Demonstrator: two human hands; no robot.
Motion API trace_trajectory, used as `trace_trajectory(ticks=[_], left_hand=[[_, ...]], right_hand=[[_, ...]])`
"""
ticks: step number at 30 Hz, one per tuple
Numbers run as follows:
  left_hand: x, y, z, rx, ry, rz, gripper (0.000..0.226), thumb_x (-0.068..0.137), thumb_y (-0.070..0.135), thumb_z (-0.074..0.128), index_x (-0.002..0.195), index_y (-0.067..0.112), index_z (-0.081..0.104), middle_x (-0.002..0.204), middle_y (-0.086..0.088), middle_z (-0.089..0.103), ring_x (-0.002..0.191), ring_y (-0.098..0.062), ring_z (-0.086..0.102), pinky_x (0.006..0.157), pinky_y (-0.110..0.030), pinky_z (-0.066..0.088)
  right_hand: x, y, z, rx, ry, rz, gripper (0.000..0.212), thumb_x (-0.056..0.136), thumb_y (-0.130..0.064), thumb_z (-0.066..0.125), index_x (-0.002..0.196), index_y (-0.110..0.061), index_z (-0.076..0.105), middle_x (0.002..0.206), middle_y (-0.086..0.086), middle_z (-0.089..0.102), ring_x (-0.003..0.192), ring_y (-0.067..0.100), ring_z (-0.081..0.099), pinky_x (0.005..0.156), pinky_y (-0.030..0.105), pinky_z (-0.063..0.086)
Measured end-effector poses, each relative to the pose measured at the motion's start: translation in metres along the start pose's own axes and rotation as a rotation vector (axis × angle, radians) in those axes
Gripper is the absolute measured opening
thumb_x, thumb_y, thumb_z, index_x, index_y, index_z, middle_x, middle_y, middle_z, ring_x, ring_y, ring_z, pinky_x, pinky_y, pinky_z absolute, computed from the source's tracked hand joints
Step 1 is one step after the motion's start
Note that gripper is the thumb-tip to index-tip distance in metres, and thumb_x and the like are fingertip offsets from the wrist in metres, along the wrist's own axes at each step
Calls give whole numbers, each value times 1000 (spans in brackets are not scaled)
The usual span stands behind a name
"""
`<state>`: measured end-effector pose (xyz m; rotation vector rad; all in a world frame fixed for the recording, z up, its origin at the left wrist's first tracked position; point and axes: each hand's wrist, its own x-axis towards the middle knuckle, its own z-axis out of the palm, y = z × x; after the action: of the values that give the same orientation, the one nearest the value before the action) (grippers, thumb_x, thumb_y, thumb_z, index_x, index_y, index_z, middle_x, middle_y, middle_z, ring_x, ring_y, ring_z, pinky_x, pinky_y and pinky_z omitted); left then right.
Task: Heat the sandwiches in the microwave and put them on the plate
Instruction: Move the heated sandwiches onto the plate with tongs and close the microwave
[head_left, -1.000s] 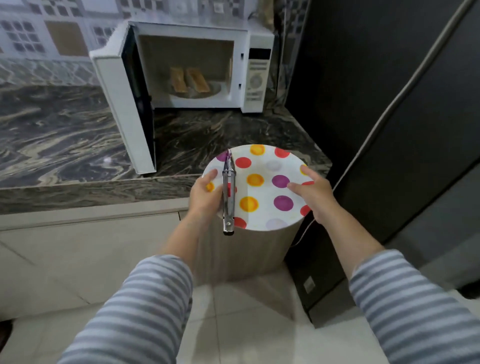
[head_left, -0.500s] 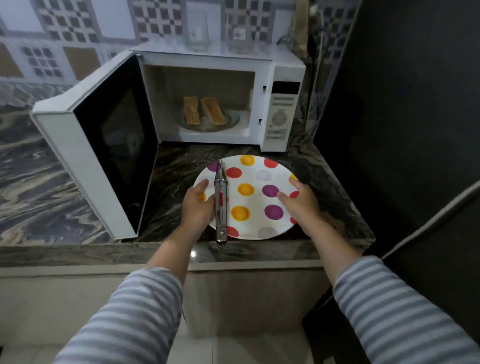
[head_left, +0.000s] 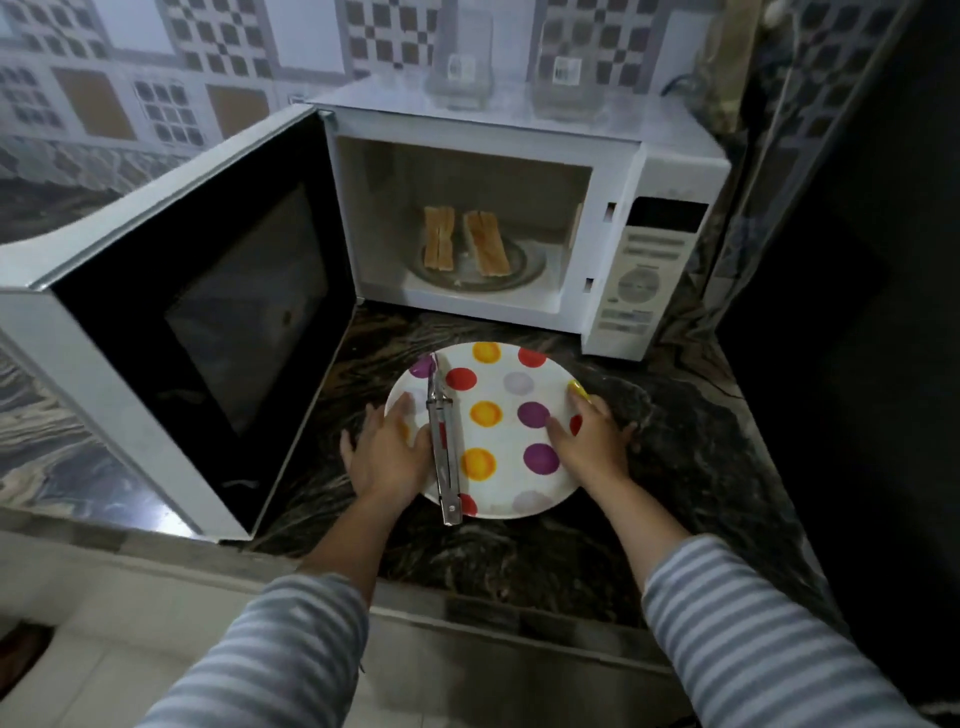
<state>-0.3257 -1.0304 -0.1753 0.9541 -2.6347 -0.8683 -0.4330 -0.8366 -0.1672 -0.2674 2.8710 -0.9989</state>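
A white plate (head_left: 501, 491) with coloured dots lies on the dark marble counter in front of the white microwave (head_left: 654, 171). Metal tongs (head_left: 444, 457) lie across the plate's left side. My left hand (head_left: 384, 454) holds the plate's left rim, thumb beside the tongs. My right hand (head_left: 592, 439) holds the right rim. Inside the microwave, two sandwiches, one on the left (head_left: 439, 244) and one on the right (head_left: 485, 249), sit side by side on the glass turntable (head_left: 522, 270).
The microwave door (head_left: 208, 322) stands swung wide to the left, reaching the counter's front edge. Two clear glass containers (head_left: 460, 57) stand on top of the microwave. A dark tall surface (head_left: 857, 260) borders the counter on the right. Bare counter (head_left: 675, 441) lies right of the plate.
Both hands carried the plate with the tongs from beyond the counter's edge onto the counter in front of the microwave. The view moved closer and higher.
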Motion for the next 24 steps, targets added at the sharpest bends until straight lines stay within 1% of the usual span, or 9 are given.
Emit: trace_trajectory(ticks=[2, 7, 12, 14, 16, 17, 19, 21, 24], left_hand=[[-1, 3, 2, 70, 26, -7, 52, 96, 46, 41, 146, 33, 33, 156, -3, 27, 147, -16, 12, 117, -43, 0], [0, 8, 9, 218, 18, -32, 52, 98, 48, 29, 149, 35, 26, 160, 3, 14, 148, -12, 4, 117, -44, 0], [2, -1, 8, 260, 14, 15, 52, 99, 47, 21, 150, 35, 23, 161, 1, 11, 148, -13, 4, 118, -39, 2], [-1, -10, 5, 279, 15, 83, 65, 90, 56, 11, 149, 35, 24, 161, -1, 13, 148, -15, 5, 118, -36, 2], [-4, -13, 2, 285, 26, 109, 80, 76, 61, 0, 148, 37, 25, 160, -1, 15, 148, -15, 6, 118, -35, 2], [-4, -13, 3, 293, 30, 105, 83, 73, 61, -2, 148, 38, 25, 160, -1, 16, 148, -15, 6, 118, -35, 1], [-4, -11, 5, 317, 41, 92, 82, 73, 59, -1, 148, 38, 25, 160, 0, 16, 148, -14, 7, 118, -36, 2], [-4, -10, 6, 332, 44, 88, 78, 76, 58, 2, 148, 38, 24, 160, 0, 16, 148, -14, 7, 119, -36, 2], [-3, -11, 6, 335, 44, 88, 83, 71, 57, 0, 149, 39, 24, 160, 0, 16, 148, -14, 8, 118, -36, 2]], right_hand=[[11, 1, 2, -47, -38, -29, 59, 94, -39, 50, 147, -20, 34, 154, 4, 27, 143, 22, 26, 117, 52, -11], [41, 2, 1, -172, -120, -103, 58, 96, -41, 45, 148, -19, 33, 160, 4, 15, 148, 21, 10, 116, 49, -12], [75, -3, 4, -241, -208, -204, 57, 97, -41, 42, 149, -21, 32, 160, 4, 14, 148, 22, 7, 117, 50, -8], [85, -7, 5, -284, -229, -222, 56, 97, -42, 42, 149, -22, 31, 160, 5, 13, 149, 24, 3, 117, 52, -6], [83, -13, 7, -315, -167, -251, 54, 96, -40, 44, 146, -22, 36, 159, 6, 17, 148, 28, 2, 117, 53, -3], [77, -17, 7, -306, -110, -276, 51, 96, -39, 46, 144, -21, 41, 157, 7, 22, 147, 29, 7, 117, 52, 2], [54, -28, 11, -219, -51, -355, 47, 94, -36, 49, 138, -19, 49, 147, 9, 39, 139, 29, 29, 115, 43, 20], [25, -40, 19, -82, -139, -415, 44, 93, -37, 52, 133, -19, 53, 135, 7, 51, 127, 25, 44, 107, 36, 34], [-13, -53, 28, 59, -247, -407, 44, 90, -44, 56, 128, -21, 56, 122, 2, 57, 116, 20, 49, 99, 35, 42]])
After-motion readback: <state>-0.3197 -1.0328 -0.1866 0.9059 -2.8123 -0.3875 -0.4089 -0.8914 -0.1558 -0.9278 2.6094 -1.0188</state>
